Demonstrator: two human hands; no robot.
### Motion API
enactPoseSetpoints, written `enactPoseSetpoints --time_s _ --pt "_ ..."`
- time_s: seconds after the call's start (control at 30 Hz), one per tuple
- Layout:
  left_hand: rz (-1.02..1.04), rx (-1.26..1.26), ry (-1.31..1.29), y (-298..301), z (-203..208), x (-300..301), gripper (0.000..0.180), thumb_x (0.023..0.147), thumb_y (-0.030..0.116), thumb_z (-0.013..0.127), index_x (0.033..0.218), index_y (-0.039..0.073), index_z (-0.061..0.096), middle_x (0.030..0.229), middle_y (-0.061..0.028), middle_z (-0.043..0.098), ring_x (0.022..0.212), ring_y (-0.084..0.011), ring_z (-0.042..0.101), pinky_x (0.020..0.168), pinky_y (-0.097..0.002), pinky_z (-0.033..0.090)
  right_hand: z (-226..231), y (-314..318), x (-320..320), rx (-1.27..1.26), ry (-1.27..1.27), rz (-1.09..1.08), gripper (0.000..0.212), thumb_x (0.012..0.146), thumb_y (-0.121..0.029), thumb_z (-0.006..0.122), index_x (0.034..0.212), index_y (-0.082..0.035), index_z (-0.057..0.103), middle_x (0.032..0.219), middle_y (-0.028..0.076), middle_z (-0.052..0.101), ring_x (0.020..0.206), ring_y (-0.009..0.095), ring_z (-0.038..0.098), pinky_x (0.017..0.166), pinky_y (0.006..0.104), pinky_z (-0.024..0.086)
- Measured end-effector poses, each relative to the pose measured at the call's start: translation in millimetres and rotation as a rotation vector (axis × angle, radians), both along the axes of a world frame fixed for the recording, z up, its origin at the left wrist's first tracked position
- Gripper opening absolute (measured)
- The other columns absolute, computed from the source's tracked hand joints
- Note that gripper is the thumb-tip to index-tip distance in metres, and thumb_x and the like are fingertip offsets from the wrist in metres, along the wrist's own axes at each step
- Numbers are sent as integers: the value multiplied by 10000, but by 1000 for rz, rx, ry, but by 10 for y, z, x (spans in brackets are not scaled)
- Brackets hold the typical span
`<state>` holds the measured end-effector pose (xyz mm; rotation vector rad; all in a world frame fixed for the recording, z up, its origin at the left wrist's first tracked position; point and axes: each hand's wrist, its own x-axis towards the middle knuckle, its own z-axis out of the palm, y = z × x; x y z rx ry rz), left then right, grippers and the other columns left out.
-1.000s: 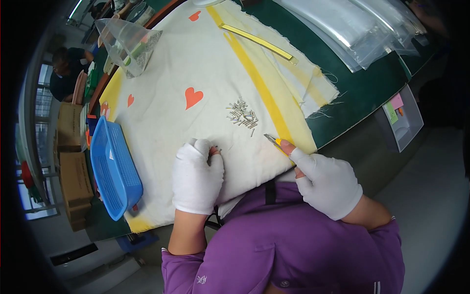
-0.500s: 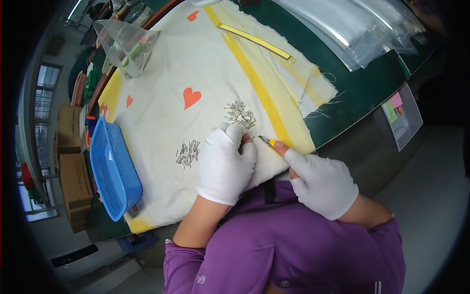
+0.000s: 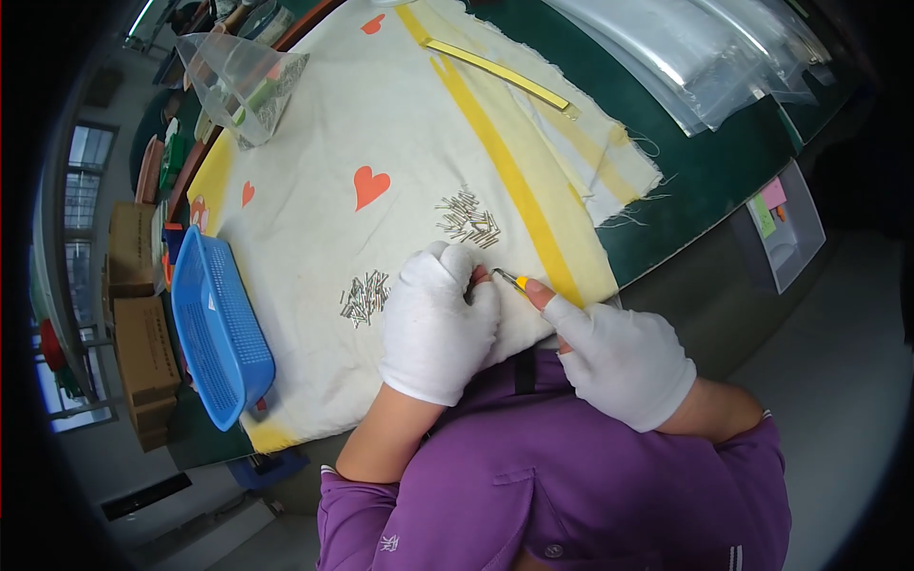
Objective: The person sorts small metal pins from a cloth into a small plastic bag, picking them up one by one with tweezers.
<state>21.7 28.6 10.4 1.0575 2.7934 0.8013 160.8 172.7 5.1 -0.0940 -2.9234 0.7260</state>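
Since the frame half a second back, the right hand [image 3: 628, 362] has brought its yellow-handled tool [image 3: 515, 282] left, tip now right at the left fingertips; left hand [image 3: 440, 319] basically unmoved. Left to right: stacked cardboard boxes [image 3: 145, 347] at far left, beyond the surface [image 3: 687, 195], which is dark green. Blue basket [image 3: 249, 350], perforated sides, at the left edge of the white cloth [image 3: 309, 252]. Clear plastic container [image 3: 224, 81] up top left, tilted, small grey bits inside. Left pile of pins [image 3: 362, 299], short and metallic, lies on the cloth just beside the left hand. Red heart [image 3: 370, 188] printed above that. Left hand, white glove with bare fingertips, sits between the two piles, fingers curled in; can't tell if its grip pinches a pin, tips partly hidden. Right pile of pins [image 3: 468, 221] is on the cloth just above it. Yellow strip [image 3: 497, 75] lies slanted near the cloth's top right. Right hand, same glove type, has its grip pressed together on the tool's handle, tip pointing up-left. Clear plastic bags [image 3: 681, 59] flat at upper right; grey drawer [image 3: 803, 238] at far right, colored notes inside.
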Motion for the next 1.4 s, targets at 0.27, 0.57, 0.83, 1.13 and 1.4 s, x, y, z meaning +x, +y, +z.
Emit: enactPoseSetpoints --time_s 0.27,0.57,0.83,1.13,1.4 --pt "-11 -23 5 1 22 2 64 805 24 667 846 25 618 826 -125 622 746 -300 628 671 -382 508 78 31 -28 54 -20 40 623 822 -151 657 1430 -218 541 657 66 528 517 257 567 489 405 496" --pt "-65 100 -10 -68 -39 -18 112 826 19 682 908 34 607 850 -159 616 798 -359 612 689 -442 494 26 9 14 -1 12 11 545 834 -154 637 1375 -204 604 624 59 517 523 248 579 558 395 498" --pt "-27 80 -61 -38 -10 27 108 806 33 688 875 26 605 819 -163 603 774 -359 602 672 -450 487 -14 3 42 -3 -5 -56 566 828 -168 648 1390 -211 597 639 52 528 531 236 577 541 371 487" --pt "-3 23 15 -26 -42 30 108 776 45 681 835 36 592 802 -152 601 758 -356 601 653 -453 487 -10 -15 11 12 38 -20 575 817 -168 652 1389 -175 599 634 46 513 536 240 554 619 386 478" --pt "-15 -2 41 -8 -19 18 98 791 12 668 820 25 575 810 -129 597 733 -315 602 665 -390 497 -20 -6 -5 -26 49 -12 563 824 -162 640 1386 -166 600 620 48 506 536 244 553 669 396 481"
